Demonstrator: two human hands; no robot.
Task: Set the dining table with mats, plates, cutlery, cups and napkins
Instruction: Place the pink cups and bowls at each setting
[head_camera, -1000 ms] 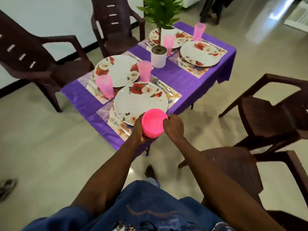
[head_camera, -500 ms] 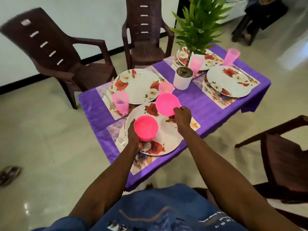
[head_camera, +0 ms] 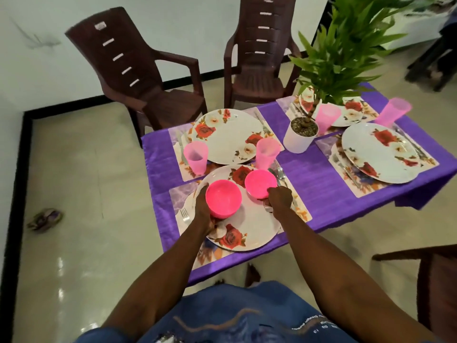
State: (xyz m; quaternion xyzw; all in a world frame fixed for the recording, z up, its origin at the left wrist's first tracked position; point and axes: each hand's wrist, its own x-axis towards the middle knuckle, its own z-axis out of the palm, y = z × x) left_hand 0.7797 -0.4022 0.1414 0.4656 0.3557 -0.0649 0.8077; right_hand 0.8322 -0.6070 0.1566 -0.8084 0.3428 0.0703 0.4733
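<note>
While the left hand (head_camera: 204, 211) curls around the side of a bright pink bowl (head_camera: 223, 198), holding it above the nearest plate (head_camera: 249, 221), the right hand (head_camera: 279, 198) pinches the near rim of a second pink bowl (head_camera: 260, 183), which sits tilted at the far edge of that same plate. Both bowls are smooth, round, opaque plastic, open side up and a deeper pink than the cups. Whether the left bowl touches the plate cannot be told.

Just left of the left hand a fork (head_camera: 184, 215) lies on a floral mat (head_camera: 184, 194); just beyond the right hand lie a spoon and knife (head_camera: 280, 173).

Counted: two pink bowls; four white plates printed with red roses, each on a mat; four translucent pale pink cups (head_camera: 196, 157), one of them (head_camera: 267, 152) directly past the right-hand bowl. Beyond the right hand, further off, stands a white pot (head_camera: 299, 139) with a leafy green plant. A purple cloth (head_camera: 319, 177) covers the table. Two brown plastic chairs (head_camera: 148, 78) stand on the far side.
</note>
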